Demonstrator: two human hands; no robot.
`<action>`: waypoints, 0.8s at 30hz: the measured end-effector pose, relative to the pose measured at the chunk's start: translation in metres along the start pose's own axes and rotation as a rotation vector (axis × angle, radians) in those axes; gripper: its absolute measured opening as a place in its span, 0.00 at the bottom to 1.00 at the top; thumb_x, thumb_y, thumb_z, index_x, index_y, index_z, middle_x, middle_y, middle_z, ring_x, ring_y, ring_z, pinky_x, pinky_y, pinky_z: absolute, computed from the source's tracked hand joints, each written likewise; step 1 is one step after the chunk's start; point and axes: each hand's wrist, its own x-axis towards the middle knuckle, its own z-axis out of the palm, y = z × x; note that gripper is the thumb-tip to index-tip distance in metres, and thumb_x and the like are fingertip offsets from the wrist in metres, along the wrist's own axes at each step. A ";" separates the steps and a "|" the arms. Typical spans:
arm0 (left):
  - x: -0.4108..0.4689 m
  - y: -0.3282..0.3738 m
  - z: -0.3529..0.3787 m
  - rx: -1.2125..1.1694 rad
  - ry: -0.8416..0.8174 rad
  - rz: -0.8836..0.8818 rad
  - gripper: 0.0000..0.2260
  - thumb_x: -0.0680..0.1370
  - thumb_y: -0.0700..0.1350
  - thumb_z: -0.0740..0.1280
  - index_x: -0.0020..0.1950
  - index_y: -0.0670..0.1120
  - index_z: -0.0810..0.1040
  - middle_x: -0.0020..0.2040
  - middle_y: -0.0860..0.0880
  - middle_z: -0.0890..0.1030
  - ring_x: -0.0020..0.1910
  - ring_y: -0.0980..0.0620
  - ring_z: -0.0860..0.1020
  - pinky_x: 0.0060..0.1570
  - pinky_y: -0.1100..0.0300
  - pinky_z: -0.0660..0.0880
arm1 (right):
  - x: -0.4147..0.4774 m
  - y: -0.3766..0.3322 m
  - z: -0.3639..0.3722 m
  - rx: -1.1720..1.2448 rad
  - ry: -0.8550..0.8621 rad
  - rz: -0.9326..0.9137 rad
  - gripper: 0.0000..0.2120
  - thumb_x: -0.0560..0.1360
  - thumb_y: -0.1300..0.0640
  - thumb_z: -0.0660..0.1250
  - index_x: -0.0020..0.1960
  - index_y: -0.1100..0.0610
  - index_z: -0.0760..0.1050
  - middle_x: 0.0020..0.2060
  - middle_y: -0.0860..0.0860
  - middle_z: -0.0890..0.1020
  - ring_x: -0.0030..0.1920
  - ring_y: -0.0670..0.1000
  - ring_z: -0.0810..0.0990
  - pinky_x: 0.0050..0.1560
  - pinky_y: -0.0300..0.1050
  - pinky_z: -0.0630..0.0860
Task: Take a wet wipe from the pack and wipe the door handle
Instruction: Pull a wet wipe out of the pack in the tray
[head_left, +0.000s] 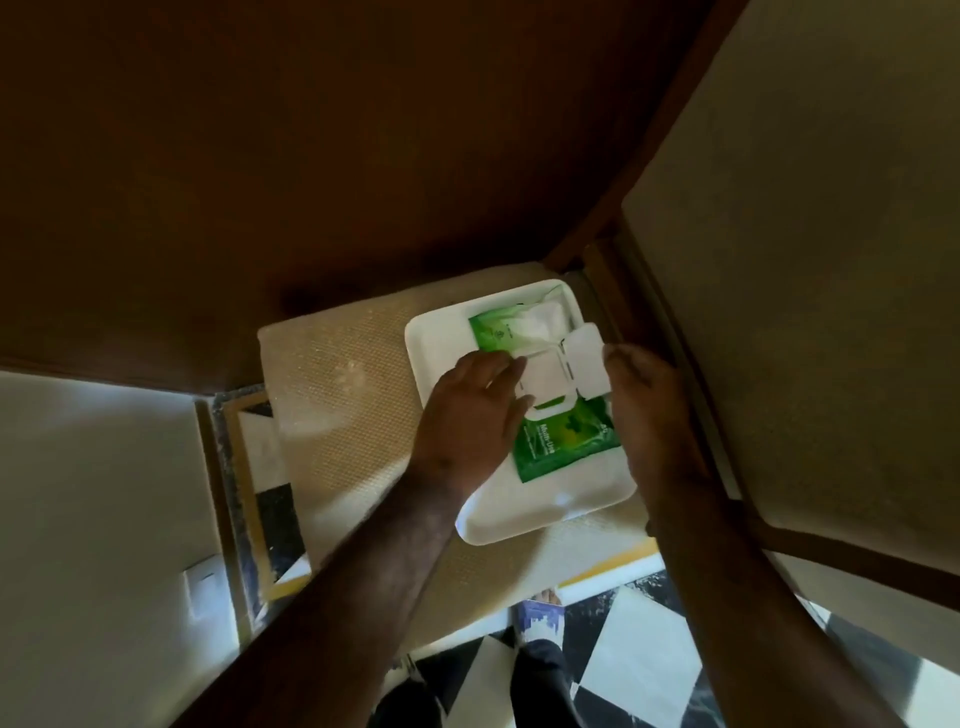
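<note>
Steadying green plastic wet-wipe pack (563, 441) in white foam tray (441, 338) on woven beige stool (337, 395): left hand (467, 410) flat, fingers reaching into opening; right hand (644, 395) pinching white flip lid (584, 364) open at right.

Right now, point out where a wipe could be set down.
Free: woven beige cushion left of the white foam tray, and the tray's bare near corner. Crowded: the green wipe pack, between left hand and right hand.
</note>
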 end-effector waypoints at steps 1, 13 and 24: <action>0.011 0.009 0.003 0.064 -0.064 0.010 0.23 0.84 0.54 0.62 0.76 0.44 0.74 0.72 0.43 0.78 0.73 0.40 0.73 0.71 0.46 0.69 | 0.001 -0.001 0.001 -0.006 -0.005 0.004 0.15 0.86 0.45 0.63 0.65 0.51 0.82 0.56 0.51 0.87 0.55 0.53 0.86 0.59 0.61 0.85; 0.045 0.039 0.019 0.395 -0.127 -0.134 0.11 0.79 0.49 0.69 0.61 0.51 0.82 0.59 0.49 0.82 0.67 0.42 0.73 0.64 0.41 0.66 | 0.002 0.006 -0.003 -0.123 0.007 -0.101 0.18 0.86 0.43 0.61 0.68 0.50 0.82 0.48 0.42 0.83 0.54 0.49 0.84 0.56 0.55 0.84; 0.006 -0.006 -0.007 -1.113 0.366 -0.794 0.08 0.74 0.44 0.79 0.50 0.43 0.85 0.44 0.45 0.87 0.39 0.56 0.82 0.40 0.62 0.77 | -0.025 0.020 0.030 -0.657 -0.145 -0.549 0.19 0.86 0.50 0.64 0.72 0.58 0.81 0.71 0.56 0.80 0.71 0.57 0.78 0.70 0.52 0.77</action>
